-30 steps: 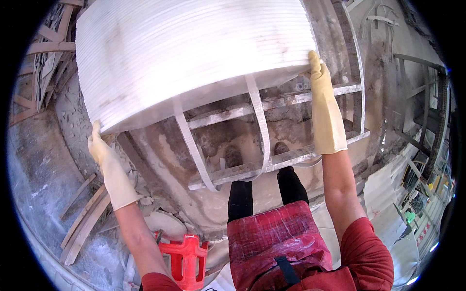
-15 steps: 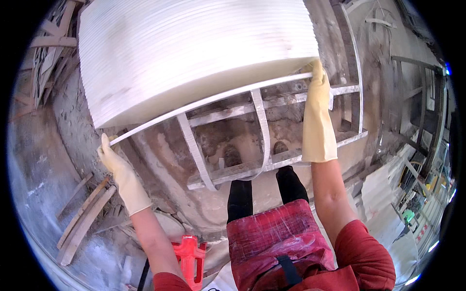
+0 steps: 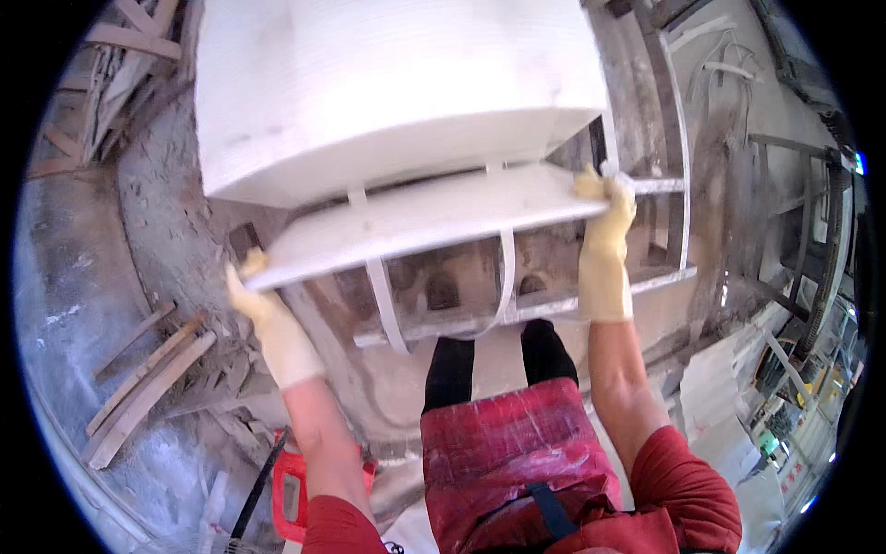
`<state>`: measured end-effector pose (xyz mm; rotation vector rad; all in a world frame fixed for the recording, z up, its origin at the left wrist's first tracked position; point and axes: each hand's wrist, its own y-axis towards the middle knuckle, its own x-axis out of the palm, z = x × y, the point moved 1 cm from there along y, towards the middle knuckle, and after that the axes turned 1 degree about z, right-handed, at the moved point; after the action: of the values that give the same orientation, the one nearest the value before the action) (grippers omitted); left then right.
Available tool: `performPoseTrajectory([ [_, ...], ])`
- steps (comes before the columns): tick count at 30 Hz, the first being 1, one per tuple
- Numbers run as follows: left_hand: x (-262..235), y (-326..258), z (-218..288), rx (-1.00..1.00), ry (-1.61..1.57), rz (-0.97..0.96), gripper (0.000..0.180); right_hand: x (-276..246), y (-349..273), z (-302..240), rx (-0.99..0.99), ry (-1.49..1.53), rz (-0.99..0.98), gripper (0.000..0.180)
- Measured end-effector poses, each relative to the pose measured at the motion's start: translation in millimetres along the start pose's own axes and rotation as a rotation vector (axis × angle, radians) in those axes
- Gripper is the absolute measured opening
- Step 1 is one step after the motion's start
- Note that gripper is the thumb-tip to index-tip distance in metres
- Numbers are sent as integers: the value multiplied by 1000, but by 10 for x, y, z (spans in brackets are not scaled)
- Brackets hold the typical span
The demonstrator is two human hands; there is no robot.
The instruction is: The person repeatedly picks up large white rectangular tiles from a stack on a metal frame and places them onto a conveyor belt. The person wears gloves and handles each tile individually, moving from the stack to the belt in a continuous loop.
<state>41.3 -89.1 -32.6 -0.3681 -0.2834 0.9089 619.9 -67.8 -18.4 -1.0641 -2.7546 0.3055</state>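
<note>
A white flat board (image 3: 434,214) spans the space between my hands, tilted, its near long edge towards me and its broad face showing. In a cream rubber glove, my left hand (image 3: 268,314) grips the board's left end, fingers over the face. My right hand (image 3: 609,226), gloved alike, is closed on the right end; it is slightly blurred. Just beyond stands a large stack of white boards (image 3: 397,83), with a gap between it and the held board. Below lies a pale bar frame (image 3: 554,297) with light straps (image 3: 384,300) running across it.
Curved wooden pieces (image 3: 152,397) lie on the floor at the left, and more timber (image 3: 138,42) is heaped at the far left. A red plastic object (image 3: 291,494) sits beside my left forearm. White sheets (image 3: 720,397) lie at the right.
The board has come away from the stack towards me and tipped, so its face now shows. Both hands moved nearer with it, the left one also rightward.
</note>
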Motion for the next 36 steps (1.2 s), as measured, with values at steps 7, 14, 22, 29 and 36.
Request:
performPoseTrajectory([
  [7, -918, -1258, 337, -123, 9, 158, 38, -728, -974, -1015, 160, -112, 68, 29],
  [14, -1605, -2278, 537, -182, 164, 197, 43, -1760, -1990, -2129, 159, -303, 81, 25],
  [22, -945, -3350, 1288, -87, 221, -90, 44, -3030, -2939, -3422, 98, -220, 227, 28],
  [29, -145, -4546, 1536, 1, 280, -308, 45, -4728, -3338, -3843, 31, -141, 394, 32],
  [36, 862, -6126, 1411, 54, 254, -555, 31, -6397, -3730, -4183, -71, 190, 674, 30],
])
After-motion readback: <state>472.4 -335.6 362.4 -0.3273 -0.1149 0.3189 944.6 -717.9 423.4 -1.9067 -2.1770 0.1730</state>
